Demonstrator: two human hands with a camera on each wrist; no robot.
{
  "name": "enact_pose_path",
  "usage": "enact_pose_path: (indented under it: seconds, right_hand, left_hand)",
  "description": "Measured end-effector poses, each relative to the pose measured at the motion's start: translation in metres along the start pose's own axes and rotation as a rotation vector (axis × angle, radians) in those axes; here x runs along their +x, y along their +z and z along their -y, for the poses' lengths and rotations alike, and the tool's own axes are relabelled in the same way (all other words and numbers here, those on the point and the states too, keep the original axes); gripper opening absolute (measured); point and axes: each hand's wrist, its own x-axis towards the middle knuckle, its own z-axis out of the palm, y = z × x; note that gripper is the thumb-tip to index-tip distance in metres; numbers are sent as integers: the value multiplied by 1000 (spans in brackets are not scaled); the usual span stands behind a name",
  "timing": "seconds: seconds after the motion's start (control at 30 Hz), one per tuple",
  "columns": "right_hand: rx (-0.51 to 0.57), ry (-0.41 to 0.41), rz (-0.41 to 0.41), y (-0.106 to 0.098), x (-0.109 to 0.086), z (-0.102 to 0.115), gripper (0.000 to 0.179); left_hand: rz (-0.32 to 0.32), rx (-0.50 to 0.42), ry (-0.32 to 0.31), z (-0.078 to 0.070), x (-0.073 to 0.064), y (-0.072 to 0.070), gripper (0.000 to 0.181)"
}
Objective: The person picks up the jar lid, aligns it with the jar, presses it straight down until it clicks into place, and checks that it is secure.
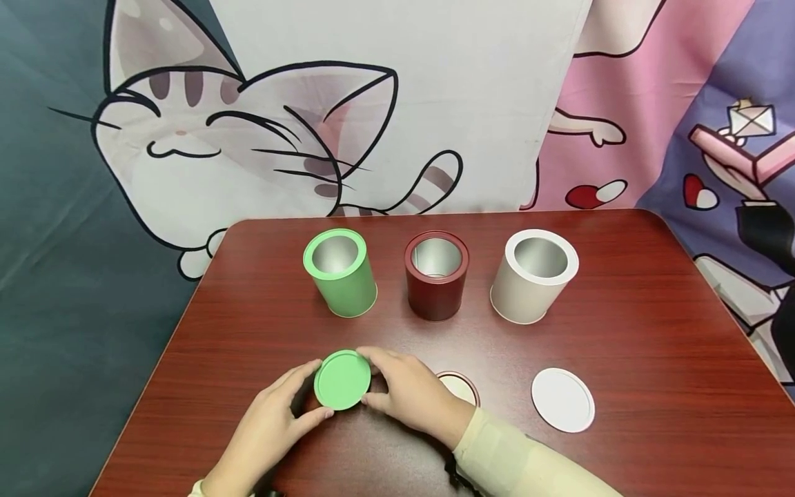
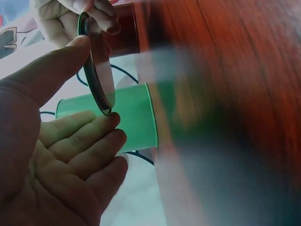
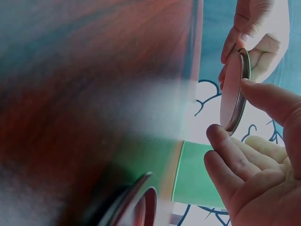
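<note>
A round green lid (image 1: 342, 379) is held above the table between both hands, its green face toward the head camera. On its left edge, the left hand (image 1: 270, 421) pinches the rim with thumb and forefinger. The right hand (image 1: 413, 395) grips the opposite edge in the same way. Seen from the left wrist, the lid (image 2: 99, 70) is edge-on and raised off the tabletop, showing a paler underside. Behind it stands the green can (image 1: 346, 283), upright with its top uncovered. A red-rimmed lid (image 1: 461, 388) lies just right of the right hand, which partly covers it.
A dark red can (image 1: 436, 293) and a white can (image 1: 526, 293), both with uncovered tops, stand in a row with the green one. At the right lies a white lid (image 1: 562, 400) flat on the brown table (image 1: 658, 345). A cat-printed cloth (image 1: 186, 159) hangs behind.
</note>
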Motion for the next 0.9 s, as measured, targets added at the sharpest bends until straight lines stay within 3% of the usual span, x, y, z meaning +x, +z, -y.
enact_pose_path:
  seconds: [0.4, 0.9]
  right_hand:
    - [19, 4, -18, -6, 5, -1, 61]
    - [-1, -6, -38, -15, 8, 1, 63]
  left_hand:
    - [-74, -10, 71, 1, 8, -3, 74]
    - [-111, -31, 90, -2, 13, -5, 75]
